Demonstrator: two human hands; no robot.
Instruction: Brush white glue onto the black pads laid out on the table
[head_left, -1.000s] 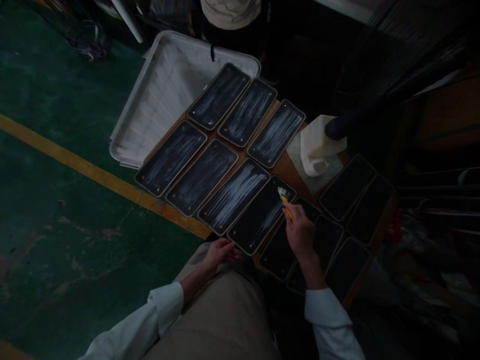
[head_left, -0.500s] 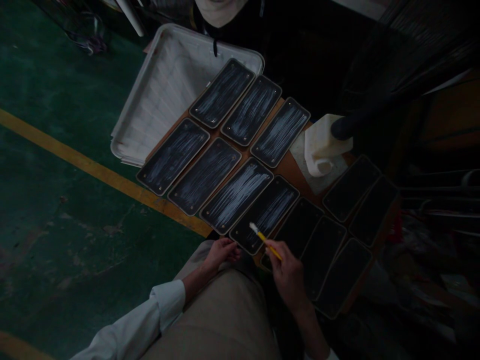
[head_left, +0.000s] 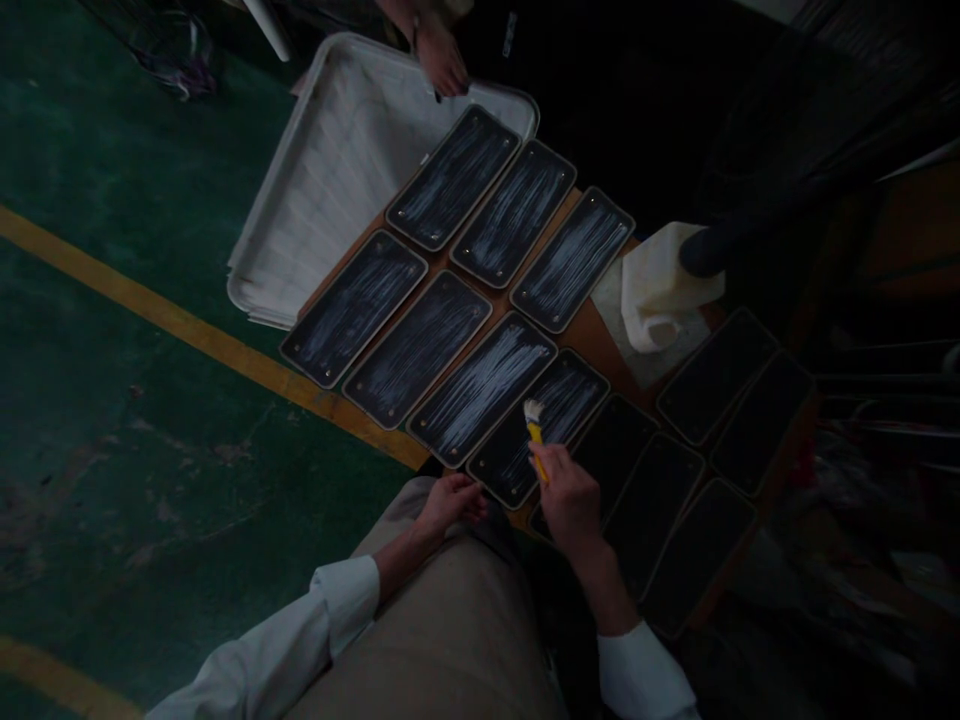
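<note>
Seven white-streaked dark plates (head_left: 480,388) are counted left of the white jug (head_left: 658,290). Six bare dark plates (head_left: 716,375) are counted below it. One brush (head_left: 535,428) is seen.

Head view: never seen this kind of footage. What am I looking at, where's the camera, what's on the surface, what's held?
There is no machine here: a person works with two bare hands, and the one camera sits on their head, looking forward and down, so the white sleeves at the bottom are their own.

The right hand holds a small yellow-handled brush, its bristles on a dark panel streaked with white. The left hand rests on the person's knee near the board's edge and holds nothing.

On the brown board lie two rows of dark rectangular panels: the ones to the left are streaked white, the ones to the right are plain dark. A white jug stands beside them, and a white tray lies beyond. Another person's hand shows at the top.
</note>
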